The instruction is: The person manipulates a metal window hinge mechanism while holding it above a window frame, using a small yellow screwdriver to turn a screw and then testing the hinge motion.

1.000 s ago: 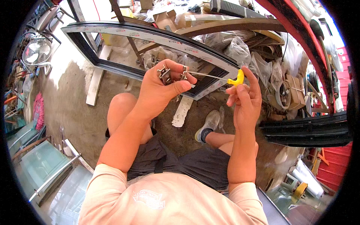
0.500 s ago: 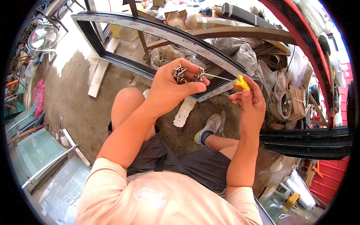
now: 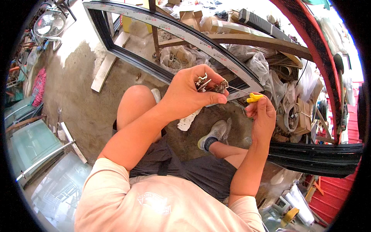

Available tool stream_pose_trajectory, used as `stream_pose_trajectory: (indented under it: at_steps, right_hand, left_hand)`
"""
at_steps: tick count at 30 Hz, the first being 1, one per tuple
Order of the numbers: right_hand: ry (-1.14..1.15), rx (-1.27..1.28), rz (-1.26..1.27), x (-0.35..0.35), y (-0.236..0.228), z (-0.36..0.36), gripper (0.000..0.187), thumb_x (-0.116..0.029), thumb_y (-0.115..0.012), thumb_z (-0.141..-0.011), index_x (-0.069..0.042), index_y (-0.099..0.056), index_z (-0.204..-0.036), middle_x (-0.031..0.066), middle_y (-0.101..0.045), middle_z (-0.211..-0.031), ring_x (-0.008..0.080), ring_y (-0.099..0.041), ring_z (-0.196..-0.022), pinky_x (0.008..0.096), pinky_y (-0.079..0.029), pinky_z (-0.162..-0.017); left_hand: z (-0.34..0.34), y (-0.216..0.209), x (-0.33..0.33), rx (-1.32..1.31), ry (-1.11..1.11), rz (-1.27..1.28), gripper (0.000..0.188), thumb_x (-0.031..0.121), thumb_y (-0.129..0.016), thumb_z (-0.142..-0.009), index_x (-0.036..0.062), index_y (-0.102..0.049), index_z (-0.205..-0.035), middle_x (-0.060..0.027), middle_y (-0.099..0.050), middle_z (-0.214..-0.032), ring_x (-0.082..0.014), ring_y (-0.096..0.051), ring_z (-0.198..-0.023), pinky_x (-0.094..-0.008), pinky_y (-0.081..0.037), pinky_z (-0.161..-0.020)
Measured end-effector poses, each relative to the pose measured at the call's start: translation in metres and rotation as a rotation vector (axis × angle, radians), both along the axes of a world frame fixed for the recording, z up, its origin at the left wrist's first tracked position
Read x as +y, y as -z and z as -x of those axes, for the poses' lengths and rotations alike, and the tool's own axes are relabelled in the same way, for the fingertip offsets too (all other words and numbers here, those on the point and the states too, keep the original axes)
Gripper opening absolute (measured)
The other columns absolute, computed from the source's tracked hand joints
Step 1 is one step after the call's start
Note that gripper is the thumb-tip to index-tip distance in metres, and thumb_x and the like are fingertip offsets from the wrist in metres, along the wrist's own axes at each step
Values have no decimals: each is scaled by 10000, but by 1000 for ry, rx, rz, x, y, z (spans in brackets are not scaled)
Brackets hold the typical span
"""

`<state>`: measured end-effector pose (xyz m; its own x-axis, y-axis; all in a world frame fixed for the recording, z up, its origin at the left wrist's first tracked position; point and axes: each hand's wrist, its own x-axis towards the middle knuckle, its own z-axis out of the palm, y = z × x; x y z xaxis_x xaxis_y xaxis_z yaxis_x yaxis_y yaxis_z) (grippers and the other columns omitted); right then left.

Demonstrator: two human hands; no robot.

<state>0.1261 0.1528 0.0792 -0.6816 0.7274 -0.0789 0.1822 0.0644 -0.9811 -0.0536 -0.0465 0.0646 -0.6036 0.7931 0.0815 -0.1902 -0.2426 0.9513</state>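
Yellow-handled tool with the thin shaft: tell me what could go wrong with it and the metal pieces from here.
The tool's thin shaft points toward the left hand, so a slip might jab its fingers. The small metal fittings are bunched in that one hand, so one could drop to the floor. The right hand has the yellow handle only at the fingertips, so it might twist loose.

A pale peach T-shirt (image 3: 119,205) fills six o'clock, a white emblem (image 3: 154,202) printed on it; short sleeves (image 3: 109,176) end at eight and five; charcoal shorts (image 3: 197,170) also at six; grey shoe (image 3: 217,131), dark sock (image 3: 210,143) at four; left hand (image 3: 187,92) and right hand (image 3: 264,112) bare.
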Motion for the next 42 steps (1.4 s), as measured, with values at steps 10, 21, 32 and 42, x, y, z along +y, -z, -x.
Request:
stream_pose_trajectory:
  at_steps: [10,21,32,42]
  right_hand:
    - [-4,52,9,1,5,1,428,-424,-569,-1117,-34,-734,-1183,2,-676,-801,63,-581,-665,210,-433,-616]
    - [10,122,29,1,3,1,404,-402,-575,-1118,-40,-724,-1214,25,-714,-863,66,-599,-699,211,-450,-640]
    - [-72,320,211,6,1,-3,339,-117,-563,-1042,10,-621,-1351,158,-716,-1152,138,-674,-808,266,-552,-727]
    - [-97,386,328,8,5,-2,384,-85,-561,-998,22,-602,-1364,152,-692,-1160,169,-682,-816,286,-562,-741]
  left_hand:
    - [0,-3,-1,-36,19,11,363,-73,-869,-824,25,-638,-1086,-78,-748,-1013,-194,-775,-1016,-304,-628,-853]
    - [-4,-1,3,-67,26,-40,378,-74,-872,-817,22,-633,-1093,-81,-741,-1021,-192,-774,-1007,-311,-632,-826]
    - [-6,-4,0,-18,5,-58,459,-68,-886,-800,38,-631,-1166,-97,-774,-1009,-185,-774,-1001,-296,-611,-824]
    - [-7,-14,-3,220,-24,77,606,4,-942,-753,59,-629,-1270,-95,-812,-985,-153,-769,-1032,-301,-592,-862]
